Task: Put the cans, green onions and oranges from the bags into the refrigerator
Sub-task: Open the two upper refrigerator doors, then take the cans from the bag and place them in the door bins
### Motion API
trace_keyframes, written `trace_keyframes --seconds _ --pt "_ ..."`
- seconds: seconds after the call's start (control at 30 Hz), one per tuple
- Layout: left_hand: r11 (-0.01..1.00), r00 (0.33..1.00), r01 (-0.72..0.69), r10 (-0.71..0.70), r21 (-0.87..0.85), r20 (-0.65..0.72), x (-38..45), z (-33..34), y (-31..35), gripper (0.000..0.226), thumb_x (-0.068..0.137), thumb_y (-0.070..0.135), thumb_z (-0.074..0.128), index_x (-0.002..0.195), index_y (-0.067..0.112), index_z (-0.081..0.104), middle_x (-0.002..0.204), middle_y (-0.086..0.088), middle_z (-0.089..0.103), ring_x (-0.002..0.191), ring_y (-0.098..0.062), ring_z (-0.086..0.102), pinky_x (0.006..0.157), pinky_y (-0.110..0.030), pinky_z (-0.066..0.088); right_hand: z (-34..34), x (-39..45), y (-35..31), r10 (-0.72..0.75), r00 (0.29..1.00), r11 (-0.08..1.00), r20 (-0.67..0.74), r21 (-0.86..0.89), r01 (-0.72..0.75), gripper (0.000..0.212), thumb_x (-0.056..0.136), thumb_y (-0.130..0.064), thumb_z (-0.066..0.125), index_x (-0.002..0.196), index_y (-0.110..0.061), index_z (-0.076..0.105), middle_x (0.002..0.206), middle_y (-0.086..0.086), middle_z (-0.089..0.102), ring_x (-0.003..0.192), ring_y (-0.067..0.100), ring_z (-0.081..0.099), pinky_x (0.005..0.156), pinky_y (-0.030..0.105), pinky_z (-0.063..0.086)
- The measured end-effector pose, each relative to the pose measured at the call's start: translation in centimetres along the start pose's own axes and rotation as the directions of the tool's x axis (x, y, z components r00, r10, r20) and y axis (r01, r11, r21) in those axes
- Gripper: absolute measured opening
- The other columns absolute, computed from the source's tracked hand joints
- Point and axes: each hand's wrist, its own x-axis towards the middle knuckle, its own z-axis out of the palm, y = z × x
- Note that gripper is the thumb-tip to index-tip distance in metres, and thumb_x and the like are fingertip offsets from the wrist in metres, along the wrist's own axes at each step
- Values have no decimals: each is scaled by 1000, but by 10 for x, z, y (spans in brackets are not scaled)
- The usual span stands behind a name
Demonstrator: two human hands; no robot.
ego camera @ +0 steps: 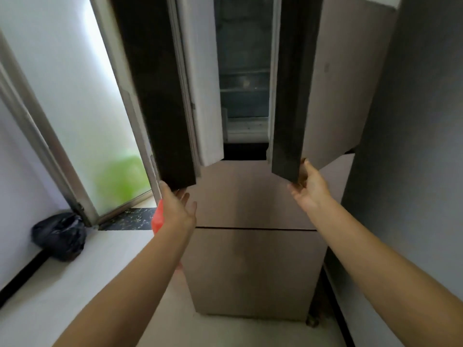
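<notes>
black bag (60,235): knotted plastic, lying on the pale floor (75,284) at far left, against the wall and just beside the foot of the sliding door frame.

sliding door (82,108): frosted glass in a metal frame, a blurred green shape showing through low down; dark speckled threshold (130,219) at its base.

red bag (157,217): only a sliver shows, on the floor behind the left wrist, between the threshold and the refrigerator. contents cannot be told.

left hand (176,205): raised, fingers straight and slightly spread, fingertips touching the bottom corner of the left door (155,96). it grips nothing.

left door: dark outer face, white inner lining, swung partly open towards the camera.

refrigerator (250,259): tall, beige-fronted, two lower drawers parted by a dark seam. the upper compartment (244,78) shows through the gap between the two doors; dim shelves and a clear bin inside, blurred, contents not legible. no cans, green onions or oranges can be made out in view.

right door (335,96): beige face, dark edge, swung partly open.

right hand (309,189): fingers curled round the bottom corner of the right door, thumb on the outer beige face, fingertips hidden behind the dark edge.

grey wall (413,146): just beside the refrigerator, at right.
</notes>
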Motion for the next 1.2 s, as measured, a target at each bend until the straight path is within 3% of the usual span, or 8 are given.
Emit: trace_keyframes --seconds 0.13,0.3,0.43,0.57,0.7,0.83,0.97,1.2 --pt "947 984 -164 176 278 -18 -35 -24 8 40 99 34 39 135 17 41 130 -2 49 122 -18 47 113 -36 32 -40 -41 -14 -91 996 969 -16 229 92 21 96 -26 46 112 -16 54 110 5 59 124 23 50 106 34 42" --pt "392 823 -454 528 800 209 -63 -39 22 50 90 9 52 137 -3 39 135 -17 49 128 -29 44 103 -29 31 -59 -83 -7 -180 974 982 -138 31 186 40 96 -21 42 135 -10 42 136 13 47 120 22 48 107 34 37" --pt "-8 768 -462 496 887 405 -64 -51 45 55 82 13 54 130 -10 45 131 -27 49 125 -39 43 102 -41 33 -35 -111 10 -204 972 952 -116 -254 170 35 96 -10 40 128 -1 47 133 21 49 120 30 50 104 39 40" --pt "-128 725 -446 528 886 442 -68 -72 77 61 82 8 59 138 -1 37 138 -20 44 130 -36 38 104 -42 33 11 -130 34 -212 977 886 21 -417 201 33 94 -5 38 122 10 48 92 11 51 89 24 51 86 38 48" --pt "-284 720 -369 515 885 466 -65 -112 119 60 83 12 58 138 4 37 141 -14 41 132 -31 34 104 -41 35 71 -158 72 -193 945 733 264 -602 318 30 96 -9 38 123 -3 50 98 4 49 86 17 48 73 27 42" --pt "-421 752 -231 495 877 435 -67 -165 171 53 86 17 54 136 8 41 144 -13 38 135 -29 31 103 -40 36 135 -188 121 -220 792 331 570 -720 610 33 91 -6 45 123 0 52 126 17 52 111 30 52 89 33 44" --pt "-523 783 -65 501 850 369 -76 -228 224 39 89 16 49 126 6 50 135 -12 46 128 -30 38 96 -38 40 196 -231 176 -171 550 -52 817 -565 823 42 86 -4 47 128 0 48 136 16 47 125 31 44 104 40 36" --pt "-502 803 175 570 847 172 -84 -353 296 35 92 14 43 125 4 51 129 -14 50 122 -31 43 95 -36 40 284 -303 289 -14 296 -183 955 -293 938 39 87 -7 46 125 -2 52 131 13 54 121 32 47 95 38 40"
